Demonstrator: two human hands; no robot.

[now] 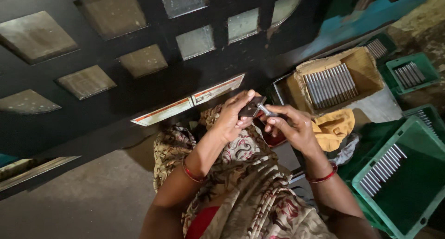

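Both hands are raised over the lap, close together. The left hand (234, 118) has its fingers closed around a small dark metal block (250, 108); the right hand (293, 127) pinches a short metal pin (268, 111) whose tip meets the block. To the right, a cardboard box (366, 70) and green crates (417, 174) hold rows of similar pins; a yellow cloth (334, 127) lies just beside the right hand.

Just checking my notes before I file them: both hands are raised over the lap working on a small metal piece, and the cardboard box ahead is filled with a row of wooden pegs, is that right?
Not quite. The head view shows the left hand and right hand on the small metal piece, but the cardboard box holds a row of metal rods, not wooden pegs.
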